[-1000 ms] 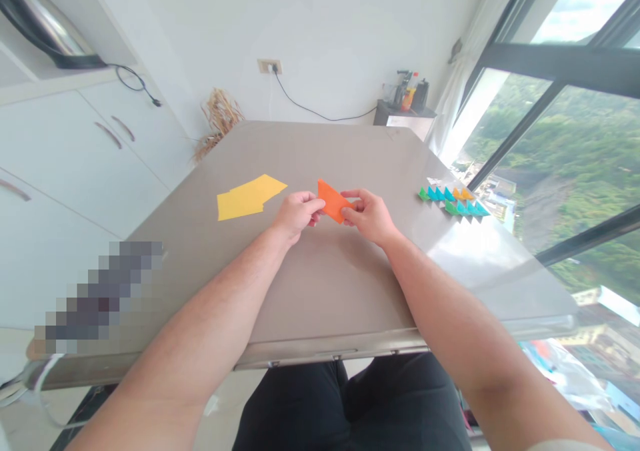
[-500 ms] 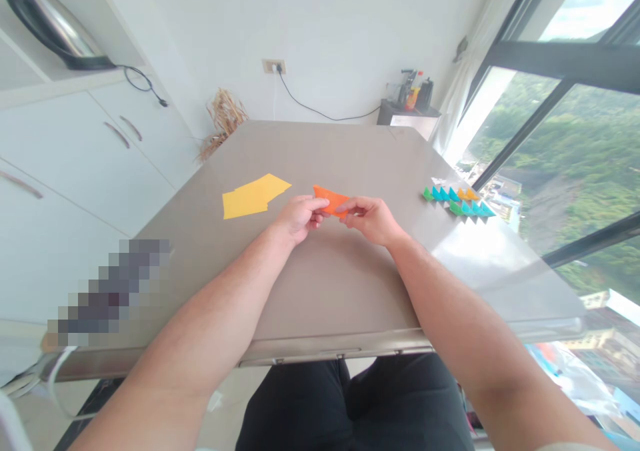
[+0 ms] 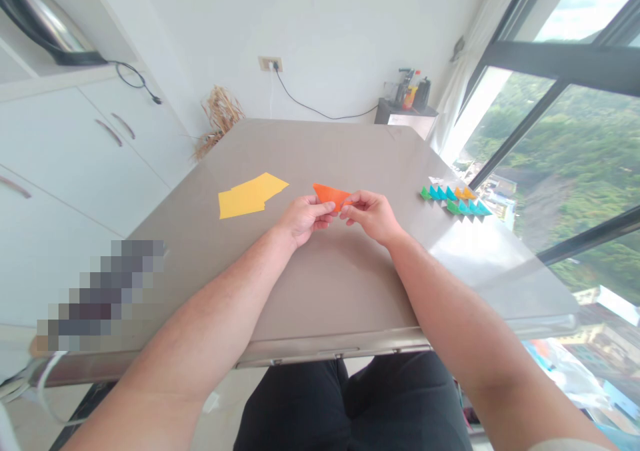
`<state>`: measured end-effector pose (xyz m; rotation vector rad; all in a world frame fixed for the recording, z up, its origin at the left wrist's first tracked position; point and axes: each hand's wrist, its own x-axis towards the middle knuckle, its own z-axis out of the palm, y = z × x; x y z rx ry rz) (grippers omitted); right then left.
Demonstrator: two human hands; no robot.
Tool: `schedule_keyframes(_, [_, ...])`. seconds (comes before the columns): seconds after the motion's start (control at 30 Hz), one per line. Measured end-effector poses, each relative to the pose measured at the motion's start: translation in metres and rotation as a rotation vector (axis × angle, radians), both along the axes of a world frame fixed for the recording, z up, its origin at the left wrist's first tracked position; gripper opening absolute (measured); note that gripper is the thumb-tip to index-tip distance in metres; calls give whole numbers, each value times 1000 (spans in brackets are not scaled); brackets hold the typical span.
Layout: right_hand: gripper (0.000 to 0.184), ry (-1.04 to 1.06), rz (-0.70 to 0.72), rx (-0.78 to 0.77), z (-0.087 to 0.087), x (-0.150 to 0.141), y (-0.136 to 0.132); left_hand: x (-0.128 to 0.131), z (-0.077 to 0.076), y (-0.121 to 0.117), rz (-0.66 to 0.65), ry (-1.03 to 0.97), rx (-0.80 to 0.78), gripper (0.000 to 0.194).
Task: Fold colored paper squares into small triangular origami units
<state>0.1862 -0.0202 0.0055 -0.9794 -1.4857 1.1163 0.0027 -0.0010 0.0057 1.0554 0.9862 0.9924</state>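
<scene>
A folded piece of orange paper (image 3: 330,195) is held between both hands above the middle of the table. My left hand (image 3: 308,219) grips its left and lower part, thumb on the near face and fingers underneath. My right hand (image 3: 369,213) pinches the paper's right end between thumb and fingertips. The upper left of the paper comes to a pointed corner, and part of its lower edge is hidden by the fingers.
Yellow paper sheets (image 3: 243,201) overlap on the grey table (image 3: 320,151) left of my hands. Several small folded boats in green, blue and orange (image 3: 447,193) stand in two rows at the right. A pixelated dark object (image 3: 107,291) lies near the table's left edge.
The orange paper has gone from a broad, steeply slanted shape to a narrower, flatter one. My left thumb has moved right across it, and my right fingers have shifted their pinch.
</scene>
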Motion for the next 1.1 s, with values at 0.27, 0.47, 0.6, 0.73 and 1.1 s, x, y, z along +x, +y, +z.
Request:
schedule_keyframes(0.27, [23, 53, -3, -8, 1, 1, 1, 9, 3, -6, 141, 158, 177, 24])
schedule_keyframes(0.47, [20, 110, -75, -41, 3, -3, 2, 14, 1, -9, 199, 219, 311, 25])
schedule_keyframes(0.6, [18, 162, -165, -64, 3, -9, 2, 20, -1, -12, 214, 139, 292, 26])
schedule_keyframes(0.73, [35, 239, -196, -72, 1, -13, 2, 23, -1, -14, 137, 1, 207, 36])
schedule_keyframes(1.1, [55, 276, -141, -169, 2, -14, 3, 22, 0, -16, 100, 29, 179, 30])
